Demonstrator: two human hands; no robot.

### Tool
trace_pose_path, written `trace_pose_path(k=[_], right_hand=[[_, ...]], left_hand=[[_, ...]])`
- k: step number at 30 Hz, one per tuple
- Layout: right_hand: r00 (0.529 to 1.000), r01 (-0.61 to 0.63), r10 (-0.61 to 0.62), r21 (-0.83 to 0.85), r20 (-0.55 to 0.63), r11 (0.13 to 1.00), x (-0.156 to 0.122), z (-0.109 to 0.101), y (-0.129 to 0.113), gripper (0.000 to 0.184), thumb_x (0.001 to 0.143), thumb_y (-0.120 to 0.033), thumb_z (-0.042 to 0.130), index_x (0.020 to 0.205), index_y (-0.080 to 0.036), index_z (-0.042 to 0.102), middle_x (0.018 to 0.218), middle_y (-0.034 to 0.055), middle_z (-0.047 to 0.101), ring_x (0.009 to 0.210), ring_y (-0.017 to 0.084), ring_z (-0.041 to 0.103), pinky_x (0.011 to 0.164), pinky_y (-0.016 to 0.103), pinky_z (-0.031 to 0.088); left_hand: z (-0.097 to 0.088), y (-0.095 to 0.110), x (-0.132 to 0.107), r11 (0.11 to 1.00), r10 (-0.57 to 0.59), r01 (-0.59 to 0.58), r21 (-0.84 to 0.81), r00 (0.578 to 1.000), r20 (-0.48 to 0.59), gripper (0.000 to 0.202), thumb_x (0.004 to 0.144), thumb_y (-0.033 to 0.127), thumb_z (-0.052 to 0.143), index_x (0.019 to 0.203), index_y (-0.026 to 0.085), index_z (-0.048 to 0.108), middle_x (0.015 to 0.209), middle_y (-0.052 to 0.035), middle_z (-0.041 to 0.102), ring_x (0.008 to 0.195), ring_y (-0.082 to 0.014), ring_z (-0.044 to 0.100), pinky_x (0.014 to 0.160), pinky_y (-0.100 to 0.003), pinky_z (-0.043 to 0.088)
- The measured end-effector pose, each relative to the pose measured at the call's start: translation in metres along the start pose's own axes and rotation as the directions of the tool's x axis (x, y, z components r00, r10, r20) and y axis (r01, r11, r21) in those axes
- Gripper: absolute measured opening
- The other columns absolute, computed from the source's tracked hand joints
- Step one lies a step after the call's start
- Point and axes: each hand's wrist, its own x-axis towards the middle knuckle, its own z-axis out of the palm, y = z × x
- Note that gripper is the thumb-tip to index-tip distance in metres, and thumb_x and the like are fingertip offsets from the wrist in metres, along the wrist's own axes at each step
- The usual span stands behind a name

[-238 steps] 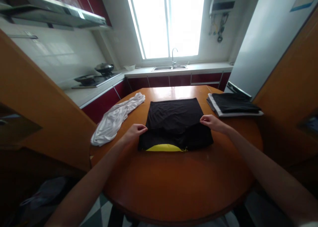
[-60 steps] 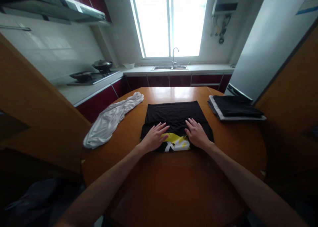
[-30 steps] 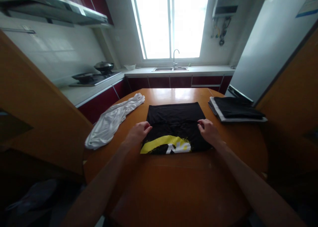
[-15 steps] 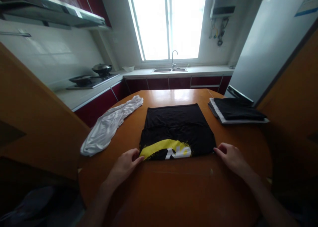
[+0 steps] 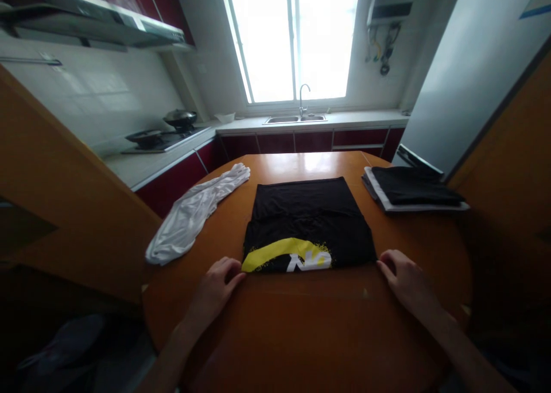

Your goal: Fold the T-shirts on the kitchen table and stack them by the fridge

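A folded black T-shirt with a yellow and white print lies flat in the middle of the wooden table. At its near left corner, my left hand pinches the edge between thumb and fingers. My right hand is at the near right corner, thumb and forefinger closed together on the tip of the cloth. The near edge runs fairly straight between both hands.
To the left lies a crumpled white garment. A stack of folded clothes, black on top of white and grey, sits at the right of the round-ended table. Beyond are a counter with a sink, a stove with pans, and a fridge.
The view has shifted slightly. My right hand has moved a little outward to the right with the T-shirt's corner, while the left stays at its corner.
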Motion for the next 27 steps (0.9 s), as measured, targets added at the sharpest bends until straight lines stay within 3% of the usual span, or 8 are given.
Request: trace_pose_path(k=[3,5,8,13,19,23,27], right_hand=[[0.987,0.158,-0.158,0.019,-0.035,0.987,0.002,-0.002,0.001,0.014,0.091,-0.035,0.057,0.1,-0.025,0.062,0.101,0.0065,0.067,0.089,0.024,0.066,0.075,0.035,0.051],[0.952,0.306,-0.307,0.037,0.012,0.951,0.007,-0.004,0.004,0.015,0.091,-0.032,0.059,0.105,-0.026,0.063,0.108,0.0066,0.066,0.097,0.024,0.065,0.081,0.034,0.053],[0.904,0.421,-0.422,0.025,0.077,0.907,0.017,-0.004,0.007,0.016,0.093,-0.026,0.056,0.107,-0.026,0.065,0.109,0.0064,0.065,0.096,0.022,0.065,0.083,0.033,0.053],[0.843,0.537,-0.531,-0.056,0.091,0.842,0.029,-0.004,0.008,0.018,0.098,-0.024,0.05,0.101,-0.024,0.067,0.1,0.007,0.066,0.09,0.023,0.063,0.082,0.037,0.052],[0.824,0.566,-0.565,0.0,-0.042,0.825,0.024,-0.02,-0.002,0.022,0.1,-0.026,0.045,0.097,-0.023,0.066,0.106,0.0096,0.067,0.095,0.024,0.062,0.086,0.04,0.051],[0.816,0.578,-0.572,0.13,-0.085,0.806,0.006,-0.04,-0.011,0.014,0.097,-0.024,0.049,0.099,-0.025,0.063,0.107,0.0088,0.067,0.099,0.024,0.062,0.089,0.039,0.05],[0.855,0.516,-0.502,0.294,-0.128,0.804,-0.014,-0.058,-0.029,0.009,0.094,-0.027,0.052,0.096,-0.026,0.06,0.099,0.0076,0.067,0.094,0.023,0.064,0.084,0.036,0.051]], left_hand=[[-0.001,-0.002,-0.002,1.0,0.012,-0.013,-0.012,0.999,-0.048,0.026,0.084,0.039,0.065,0.104,0.022,0.066,0.098,-0.0056,0.069,0.086,-0.0233,0.067,0.08,-0.035,0.054],[-0.003,-0.002,-0.002,0.996,0.084,-0.084,-0.005,0.996,0.008,0.027,0.089,0.038,0.06,0.111,0.023,0.067,0.103,-0.0057,0.069,0.091,-0.023,0.067,0.085,-0.036,0.054],[-0.004,0.003,-0.001,0.982,0.184,-0.187,0.021,0.979,0.087,0.024,0.095,0.036,0.053,0.107,0.025,0.07,0.101,-0.0059,0.069,0.094,-0.0223,0.067,0.088,-0.035,0.053],[-0.003,0.01,0.0,0.969,0.227,-0.234,0.083,0.97,0.091,0.025,0.097,0.032,0.048,0.099,0.023,0.071,0.096,-0.0074,0.068,0.089,-0.0215,0.066,0.084,-0.032,0.053],[-0.016,0.016,-0.011,0.944,0.313,-0.314,0.102,0.949,0.031,0.021,0.094,0.026,0.048,0.094,0.024,0.069,0.09,-0.0062,0.066,0.086,-0.0198,0.064,0.081,-0.031,0.053],[-0.037,0.019,-0.034,0.93,0.36,-0.345,0.129,0.926,-0.118,0.015,0.087,0.025,0.054,0.096,0.025,0.066,0.097,-0.0058,0.064,0.093,-0.0218,0.064,0.085,-0.033,0.054],[-0.056,0.028,-0.052,0.961,0.259,-0.273,-0.033,0.938,-0.23,0.01,0.085,0.03,0.055,0.093,0.025,0.059,0.108,-0.0073,0.064,0.105,-0.0256,0.063,0.091,-0.038,0.054]])
